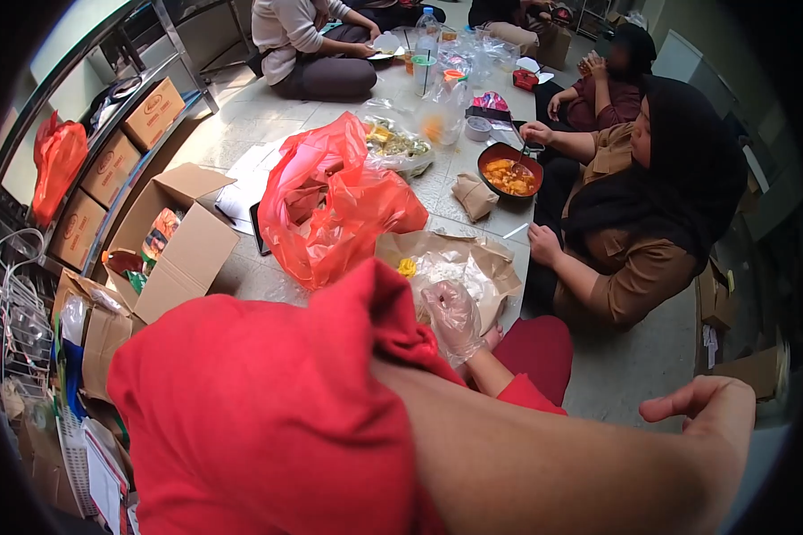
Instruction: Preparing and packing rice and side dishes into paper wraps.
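My left arm in a red sleeve stretches across the foreground. My bare left hand is at the far right, bent at the wrist, fingers curled and partly hidden by the forearm; no object shows in it. My right hand, in a clear plastic glove, is over the near edge of an opened brown food paper with white rice and a yellow food piece. Its fingers are bunched, with a small dark spot among them; whether they hold food is unclear. A red plastic bag lies just beyond.
A bowl of orange-red stew, a wrapped brown packet, a clear bag of food and a phone lie beyond. An open cardboard box and shelving stand left. A person sits right, spoon in the bowl; others sit farther off.
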`<state>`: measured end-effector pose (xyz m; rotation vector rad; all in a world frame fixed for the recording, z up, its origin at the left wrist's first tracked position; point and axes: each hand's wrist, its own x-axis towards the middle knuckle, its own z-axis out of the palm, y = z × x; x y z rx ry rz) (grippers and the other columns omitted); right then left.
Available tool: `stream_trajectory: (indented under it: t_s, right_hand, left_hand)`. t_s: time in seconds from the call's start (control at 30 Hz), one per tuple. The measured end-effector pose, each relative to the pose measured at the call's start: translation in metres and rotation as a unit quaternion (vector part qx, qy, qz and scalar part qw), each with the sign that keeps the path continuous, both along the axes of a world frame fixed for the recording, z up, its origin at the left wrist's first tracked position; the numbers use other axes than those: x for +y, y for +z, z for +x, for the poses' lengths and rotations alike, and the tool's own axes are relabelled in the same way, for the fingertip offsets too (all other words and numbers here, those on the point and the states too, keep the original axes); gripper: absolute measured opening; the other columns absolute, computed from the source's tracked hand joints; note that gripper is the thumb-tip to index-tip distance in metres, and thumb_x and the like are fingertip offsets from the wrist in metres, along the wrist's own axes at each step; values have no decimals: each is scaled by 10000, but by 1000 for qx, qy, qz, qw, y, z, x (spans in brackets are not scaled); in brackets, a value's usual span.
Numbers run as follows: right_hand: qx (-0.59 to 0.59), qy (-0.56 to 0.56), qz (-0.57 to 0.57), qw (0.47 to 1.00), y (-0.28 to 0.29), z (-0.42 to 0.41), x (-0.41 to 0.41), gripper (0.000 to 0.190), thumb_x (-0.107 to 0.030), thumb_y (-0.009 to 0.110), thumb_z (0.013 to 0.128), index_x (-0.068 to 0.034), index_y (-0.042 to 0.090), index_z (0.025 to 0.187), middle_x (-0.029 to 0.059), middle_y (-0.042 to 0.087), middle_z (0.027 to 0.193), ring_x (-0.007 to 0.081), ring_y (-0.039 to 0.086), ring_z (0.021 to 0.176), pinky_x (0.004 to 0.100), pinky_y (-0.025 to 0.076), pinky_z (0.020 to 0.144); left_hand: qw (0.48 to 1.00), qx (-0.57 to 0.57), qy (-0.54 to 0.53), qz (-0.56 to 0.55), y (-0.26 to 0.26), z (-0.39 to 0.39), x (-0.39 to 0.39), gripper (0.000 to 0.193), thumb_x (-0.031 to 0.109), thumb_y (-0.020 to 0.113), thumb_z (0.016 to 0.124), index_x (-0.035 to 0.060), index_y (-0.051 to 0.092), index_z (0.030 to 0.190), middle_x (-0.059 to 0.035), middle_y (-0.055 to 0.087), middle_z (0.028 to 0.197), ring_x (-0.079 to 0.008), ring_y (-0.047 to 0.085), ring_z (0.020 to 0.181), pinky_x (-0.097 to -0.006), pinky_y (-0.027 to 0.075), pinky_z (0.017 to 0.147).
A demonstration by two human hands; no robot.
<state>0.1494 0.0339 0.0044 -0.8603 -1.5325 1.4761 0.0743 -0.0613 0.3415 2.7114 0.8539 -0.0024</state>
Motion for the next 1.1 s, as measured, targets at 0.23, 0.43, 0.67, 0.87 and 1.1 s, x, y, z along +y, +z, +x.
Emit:
stream_trajectory:
  t_s: [0.23,0.43,0.67,0.87,1.1]
  right_hand:
    - [136,-59,-13,989,-7,3,15,77,-68,562,809,-32,548,743,27,518,712,113,485,670,253,404,627]
    - [221,-59,-47,972,-17,3,28,50,-83,557,818,-47,557,783,9,527,747,102,496,694,235,421,648]
    - [185,-84,-162,966,14,39,47,100,-127,519,873,-51,554,928,19,577,828,108,570,779,234,463,684]
    - [186,-86,-193,960,26,51,52,186,-172,506,882,-31,534,1000,86,572,916,265,593,911,397,521,753]
    - [196,-27,-329,923,69,31,35,288,-258,481,887,-46,487,1081,140,577,999,283,567,963,456,479,759]
  left_hand:
    - [984,139,-70,83,31,108,17,230,123,594,684,83,637,907,-40,620,736,-125,518,469,-234,343,367]
    - [973,105,27,204,18,67,12,262,124,595,700,114,625,959,-23,617,734,-117,519,478,-249,356,378]
    - [962,-116,242,49,-85,-76,81,199,188,577,782,87,604,951,-96,619,709,-246,608,625,-349,476,569]
    - [924,-108,367,-5,-312,-168,104,230,160,559,740,77,625,945,-117,619,844,-264,601,806,-358,480,696]
    - [618,-500,493,-353,-346,-119,62,391,372,419,908,77,533,1137,-47,594,966,-124,577,870,-246,458,688]
